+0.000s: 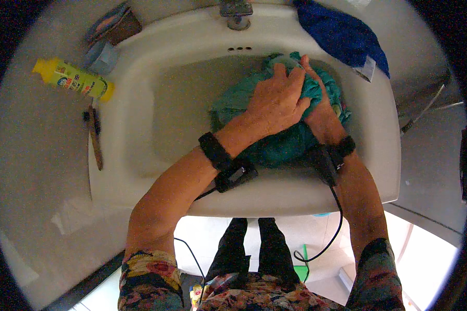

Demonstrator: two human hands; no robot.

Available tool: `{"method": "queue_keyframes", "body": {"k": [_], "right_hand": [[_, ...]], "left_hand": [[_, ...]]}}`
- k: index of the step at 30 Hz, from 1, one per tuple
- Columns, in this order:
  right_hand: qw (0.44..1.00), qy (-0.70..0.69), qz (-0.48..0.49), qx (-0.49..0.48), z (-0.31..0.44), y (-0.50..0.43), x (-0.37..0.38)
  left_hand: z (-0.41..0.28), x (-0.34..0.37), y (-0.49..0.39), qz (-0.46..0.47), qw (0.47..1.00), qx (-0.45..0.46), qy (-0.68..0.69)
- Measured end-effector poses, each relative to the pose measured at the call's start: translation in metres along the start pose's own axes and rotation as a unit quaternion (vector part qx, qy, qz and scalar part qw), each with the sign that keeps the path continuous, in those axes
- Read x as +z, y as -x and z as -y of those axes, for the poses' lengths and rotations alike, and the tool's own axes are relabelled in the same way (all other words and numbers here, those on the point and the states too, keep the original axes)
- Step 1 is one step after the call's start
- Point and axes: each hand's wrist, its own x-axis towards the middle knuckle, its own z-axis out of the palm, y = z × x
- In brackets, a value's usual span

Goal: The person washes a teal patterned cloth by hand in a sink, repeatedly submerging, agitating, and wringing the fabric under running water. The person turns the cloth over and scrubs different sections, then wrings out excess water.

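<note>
Green cloth [284, 149] lies bunched in water on the right side of a white washbasin [233, 202]. My left hand [278, 97] crosses to the right over the basin and grips a raised fold of the cloth. Beside it, my right hand [321, 97] has its fingers around the same fold, partly hidden by the left. Each wrist wears a black strap with a dark device and a cable.
A blue towel [342, 35] hangs over the basin's back right corner. On the left stand a yellow-green bottle [79, 81], a wooden-handled brush [95, 140] and a light blue cup [101, 58]. The tap [237, 15] is at the back centre.
</note>
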Motion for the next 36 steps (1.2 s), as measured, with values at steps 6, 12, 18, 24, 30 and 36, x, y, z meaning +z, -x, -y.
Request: {"method": "queue_keyframes", "body": {"k": [6,12,18,24,30,36], "right_hand": [[0.933,0.145,-0.327,-0.041,-0.014,-0.003,0.017],[0.890,0.260,-0.374,-0.028,-0.021,-0.009,0.057],[0.893,0.234,-0.382,-0.045,-0.014,-0.006,0.053],[0.882,0.217,-0.418,-0.013,-0.013,-0.011,0.039],[0.926,0.117,-0.359,0.008,-0.009,-0.010,0.041],[0.910,0.169,-0.377,-0.021,-0.014,-0.009,0.024]], "left_hand": [[0.031,0.011,-0.009,-0.017,0.992,-0.126,-0.010],[0.108,-0.003,-0.017,0.038,0.977,-0.203,-0.047],[0.135,-0.016,-0.011,-0.085,0.957,-0.278,-0.002],[0.101,-0.046,0.016,-0.011,0.956,-0.137,0.260],[0.050,-0.032,-0.013,-0.053,0.985,0.073,0.144],[0.017,0.010,-0.005,-0.120,0.992,0.034,-0.015]]}}
